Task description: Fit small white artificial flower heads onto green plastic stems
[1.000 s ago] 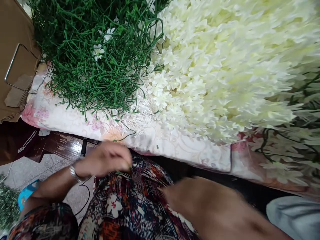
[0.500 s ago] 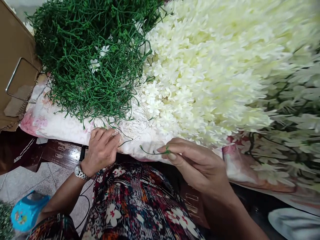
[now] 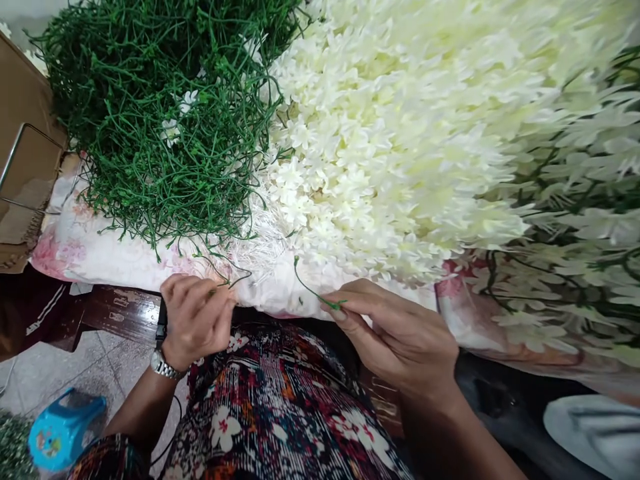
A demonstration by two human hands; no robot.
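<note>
Pinching green stems at the near edge of a flower-heaped floral cloth [image 3: 100, 257].

Item, right hand [image 3: 400, 333]: thumb and forefinger pressed together on the lower end of one green stem [image 3: 306, 285], which curves up over the cloth's near edge, just below the heap of white flowers [image 3: 400, 133]. Item, left hand [image 3: 195, 320], wristwatch [image 3: 163, 365] on it: fingers curled and bunched on the end of a looped strand [image 3: 234, 275] lying at the same edge. Far left corner: tangled pile of green stems [image 3: 165, 120], touching the flowers. Between the two, a tuft of white stamens [image 3: 260, 243]. Right edge: finished sprays [image 3: 575, 233]. Floor, left: blue stool [image 3: 65, 430].
</note>
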